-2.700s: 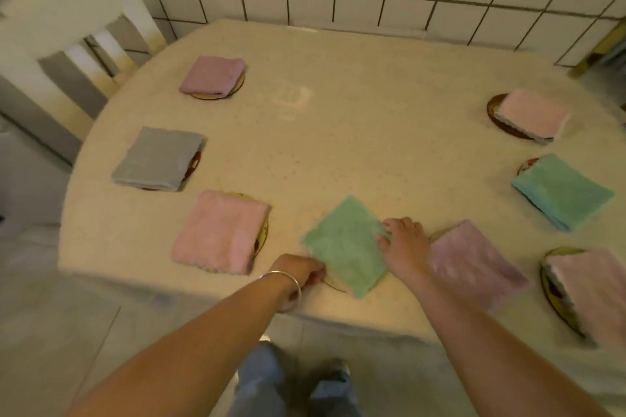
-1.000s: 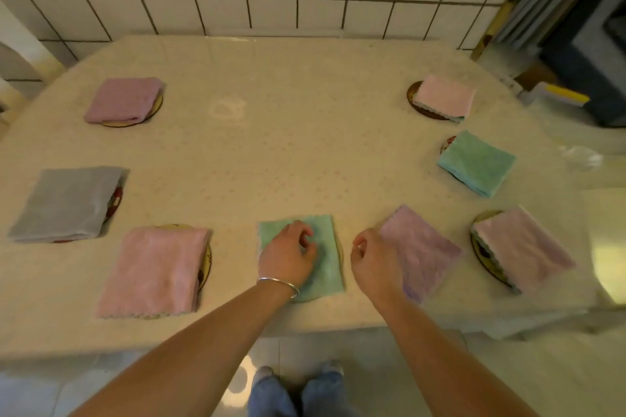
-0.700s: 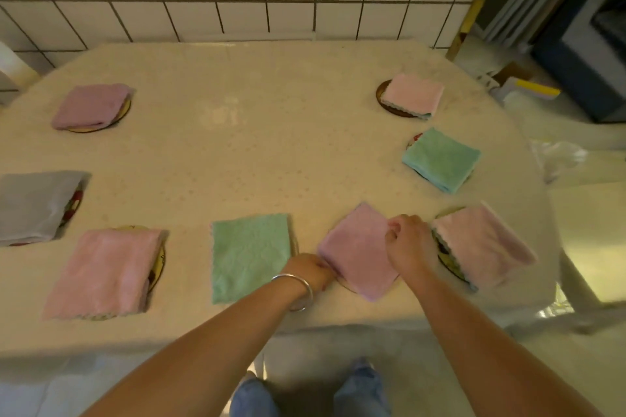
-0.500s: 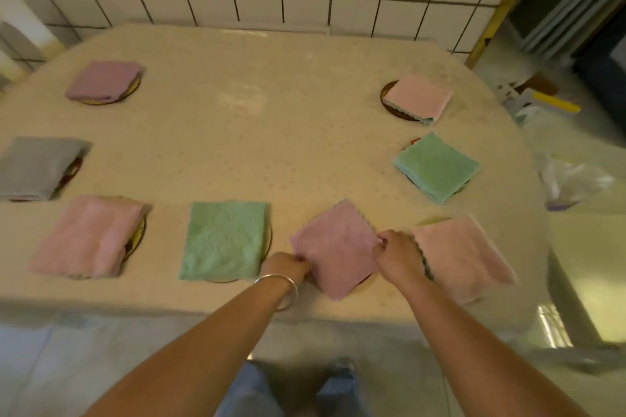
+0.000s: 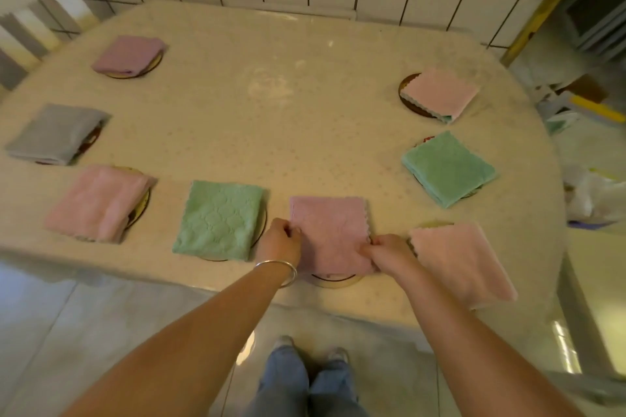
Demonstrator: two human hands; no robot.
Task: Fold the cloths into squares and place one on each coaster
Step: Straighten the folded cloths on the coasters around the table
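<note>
Both hands, left hand and right hand, fingers pinching side edges of pink cloth over coaster at table front: square up, centre, press flat.

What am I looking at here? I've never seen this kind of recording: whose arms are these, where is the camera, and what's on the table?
There is no machine: a person wears a camera on the head, looking down at their own arms. The left hand and right hand each pinch a side of a folded mauve cloth lying over a coaster at the near edge of the table. Seven other folded cloths, pink, green, grey and mauve, lie around the table, with coaster edges showing under most of them. The left wrist wears a bangle.
</note>
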